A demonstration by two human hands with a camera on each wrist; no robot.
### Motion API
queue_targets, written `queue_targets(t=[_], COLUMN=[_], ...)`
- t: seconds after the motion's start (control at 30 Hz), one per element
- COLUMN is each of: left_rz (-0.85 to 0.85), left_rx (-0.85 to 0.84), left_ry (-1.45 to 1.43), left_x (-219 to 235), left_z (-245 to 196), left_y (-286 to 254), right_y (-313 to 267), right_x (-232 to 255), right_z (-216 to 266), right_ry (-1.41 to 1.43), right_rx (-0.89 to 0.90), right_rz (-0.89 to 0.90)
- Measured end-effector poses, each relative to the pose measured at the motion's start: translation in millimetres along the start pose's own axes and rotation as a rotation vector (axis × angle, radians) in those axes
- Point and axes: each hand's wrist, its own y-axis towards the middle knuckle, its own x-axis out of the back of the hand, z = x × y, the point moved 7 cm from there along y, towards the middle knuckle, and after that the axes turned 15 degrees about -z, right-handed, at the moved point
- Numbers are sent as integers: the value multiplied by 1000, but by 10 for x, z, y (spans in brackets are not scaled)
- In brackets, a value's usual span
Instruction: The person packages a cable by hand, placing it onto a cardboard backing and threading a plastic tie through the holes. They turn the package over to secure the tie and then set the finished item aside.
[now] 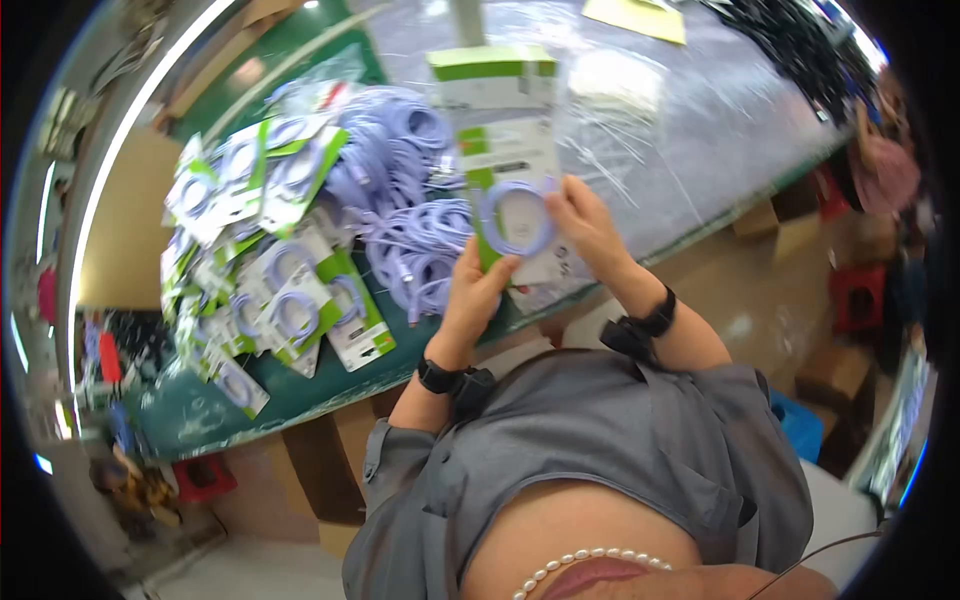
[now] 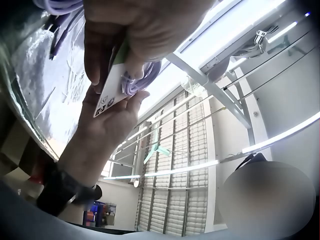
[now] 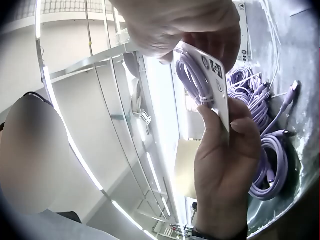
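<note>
Both hands hold a green-and-white backing card (image 1: 508, 150) with a coiled lilac cable (image 1: 488, 222) fastened on its front. My left hand (image 1: 474, 298) pinches the lower left edge, its thumb lying by the coil. At the right edge, my right hand (image 1: 590, 228) grips beside the coil's upper side. In the right wrist view the left thumb presses the lilac coil (image 3: 192, 80) while its fingers support the card's back (image 3: 216, 75). The left wrist view shows the right hand (image 2: 112, 117) below the card's edge.
Left on the green table (image 1: 190, 410) lies a heap of carded cables (image 1: 290, 310). Loose lilac cable coils (image 1: 395, 150) are piled beside it. Beyond the hands are more green-and-white cards (image 1: 490, 90), thin white ties (image 1: 610, 150) and black cables (image 1: 785, 50).
</note>
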Motion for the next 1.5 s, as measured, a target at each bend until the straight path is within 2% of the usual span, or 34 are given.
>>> queue_targets(t=[0.03,0.07,0.1,0.17,0.2,0.23,0.27,0.3,0.33,0.37,0.4,0.43,0.47,0.5,0.53,0.57,0.63,0.67,0.7,0.8,0.87,0.9,0.97,1.0,1.07,1.1,1.2,1.23,1.3,1.33,1.4,1.43,1.5], left_rz=[-3,32,-4,49,-33,-43,-130,-108,-259,-343,-121,-289,-334,-376,-373,-348,-320,-235,-150,-232,-205,-187,-107,-61,78,134,104,110,-14,10,14,12,64], left_rx=[-34,13,-10,207,193,130,62,-53,-290,-226,-494,-396,-322,-246,-248,-224,-194,-120,-47,-37,-15,12,75,142,231,248,166,168,107,88,81,62,88], left_ry=[80,134,145,158,149,175,160,57,271,9,-55,-385,-535,-684,-683,-596,-508,-452,-398,-311,-249,-183,-151,-213,-308,-324,-408,-410,-440,-438,-414,-395,-376], left_x=[105,105,194,310,442,674,859,967,1327,1260,1743,1744,1664,1615,1585,1544,1550,1516,1470,1453,1371,1295,919,813,460,361,319,261,248,175,36,-26,-146], left_z=[-5,-168,-369,-536,-672,-753,-941,-1198,-1369,-1667,-1700,-1858,-1919,-1906,-1862,-1773,-1567,-1412,-1260,-966,-742,-632,-582,-465,-496,-494,-404,-385,-375,-394,-347,-317,-185], left_y=[42,26,33,52,105,241,326,394,531,483,711,742,706,684,668,660,623,608,575,400,342,331,274,275,249,253,420,433,453,412,358,338,277], right_y=[-15,-55,-69,-120,-123,-123,-132,-158,-173,-174,-152,-148,-139,-143,-148,-122,-148,-136,-122,-52,-33,-40,-172,-191,-307,-334,-397,-434,-500,-553,-505,-510,-457], right_x=[-23,-55,-90,-126,-134,-147,-191,-243,-294,-371,-443,-517,-607,-690,-751,-813,-899,-920,-905,-818,-627,-566,-453,-410,-408,-371,-65,19,138,128,-79,-93,-89], right_z=[-59,-134,-85,-24,-39,-61,-57,-52,4,-8,65,150,155,228,286,227,181,133,122,131,344,423,674,732,849,891,940,915,824,775,198,162,-23], right_ry=[207,405,424,381,322,322,231,140,108,108,3,-102,-101,-150,-198,-197,-255,-290,-296,-243,-216,-221,-281,-287,-352,-357,-253,-261,-152,-156,31,27,391], right_rx=[-139,-291,-282,-344,-277,-281,-218,-160,-138,-153,14,186,185,331,480,483,648,577,577,541,658,661,858,858,993,992,1010,1010,866,859,32,21,-275], right_rz=[-3,-1,39,200,263,260,291,323,302,303,297,289,290,249,204,199,175,264,263,254,130,125,99,97,189,187,-61,-64,8,2,247,224,80])
